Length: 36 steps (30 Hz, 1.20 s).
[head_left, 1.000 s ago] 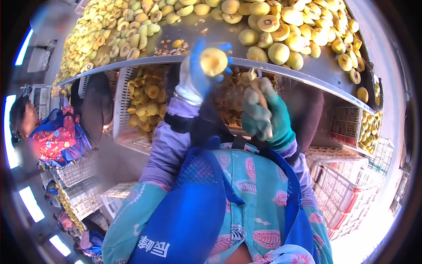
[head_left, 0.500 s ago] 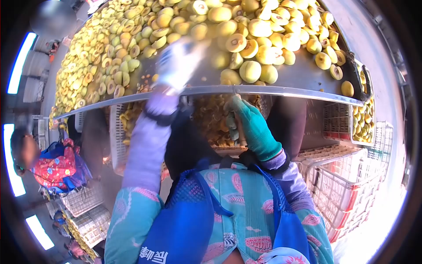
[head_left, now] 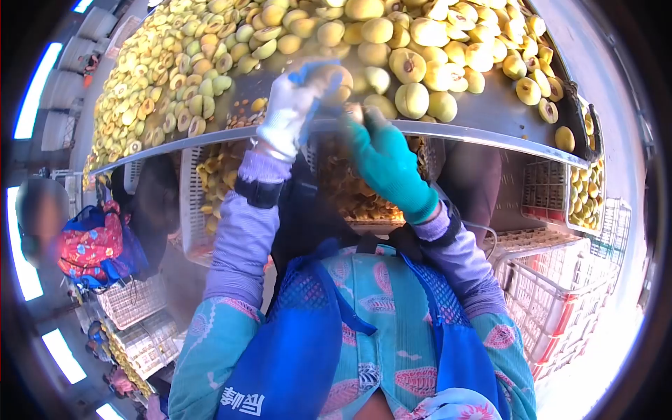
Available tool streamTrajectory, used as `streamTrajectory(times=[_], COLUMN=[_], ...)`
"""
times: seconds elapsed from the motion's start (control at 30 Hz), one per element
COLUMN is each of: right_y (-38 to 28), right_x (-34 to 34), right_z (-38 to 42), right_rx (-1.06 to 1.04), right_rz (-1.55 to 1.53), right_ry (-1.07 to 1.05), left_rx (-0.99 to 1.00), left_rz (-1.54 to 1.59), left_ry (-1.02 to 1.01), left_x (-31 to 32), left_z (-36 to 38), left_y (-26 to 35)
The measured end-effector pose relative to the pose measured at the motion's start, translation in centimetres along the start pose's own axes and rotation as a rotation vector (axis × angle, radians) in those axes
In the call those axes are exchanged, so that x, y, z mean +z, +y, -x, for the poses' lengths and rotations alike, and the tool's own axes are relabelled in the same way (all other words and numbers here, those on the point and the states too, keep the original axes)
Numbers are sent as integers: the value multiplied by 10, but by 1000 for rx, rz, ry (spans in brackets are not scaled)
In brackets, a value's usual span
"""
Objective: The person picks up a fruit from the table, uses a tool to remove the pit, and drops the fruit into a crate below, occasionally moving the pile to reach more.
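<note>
My left hand (head_left: 287, 115), in a white glove with blue on its fingers, grips a yellow stone fruit (head_left: 338, 82) just above the near edge of the metal table. Motion blurs the fruit and the fingertips. My right hand (head_left: 388, 161), in a green glove, is closed in front of the table edge, its thumb side near the held fruit. Something small and brownish shows at its fingertips, too blurred to name. Beyond both hands lies a heap of whole and halved yellow fruits (head_left: 411, 100), some halves showing brown pits or hollows.
The table's metal rim (head_left: 483, 138) runs across in front of me. Below it stands a crate (head_left: 190, 203) with fruit pieces. To the right are a fruit-filled crate (head_left: 584, 192) and stacked white crates (head_left: 553, 301). A person in red patterned clothing (head_left: 91, 245) is at the left.
My left hand has drawn back from the heap with a fruit. My right hand has risen from below the table rim to beside it. The view has shifted slightly.
</note>
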State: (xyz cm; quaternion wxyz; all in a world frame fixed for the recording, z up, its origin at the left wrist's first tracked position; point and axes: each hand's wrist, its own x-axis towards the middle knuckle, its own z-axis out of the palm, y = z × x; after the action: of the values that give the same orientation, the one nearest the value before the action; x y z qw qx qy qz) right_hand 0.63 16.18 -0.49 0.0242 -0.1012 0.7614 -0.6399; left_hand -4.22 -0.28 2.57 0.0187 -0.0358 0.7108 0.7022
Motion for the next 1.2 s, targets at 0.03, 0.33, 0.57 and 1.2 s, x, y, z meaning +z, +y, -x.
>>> streamTrajectory(times=[0.03, 0.33, 0.57, 1.2], right_y=[4, 3, -9, -25], right_x=[6, 26, 30, 18], right_z=[1, 16, 26, 38], right_rx=[-13, -66, 37, 757], right_rz=[42, -25, -69, -1655], right_ry=[-16, -34, -36, -591], left_rx=[65, 183, -16, -204], left_rz=[71, 287, 463, 180], left_ry=[-3, -73, 94, -191], left_x=[-4, -13, 2, 17], left_z=[4, 36, 36, 33], left_y=[-11, -44, -41, -18])
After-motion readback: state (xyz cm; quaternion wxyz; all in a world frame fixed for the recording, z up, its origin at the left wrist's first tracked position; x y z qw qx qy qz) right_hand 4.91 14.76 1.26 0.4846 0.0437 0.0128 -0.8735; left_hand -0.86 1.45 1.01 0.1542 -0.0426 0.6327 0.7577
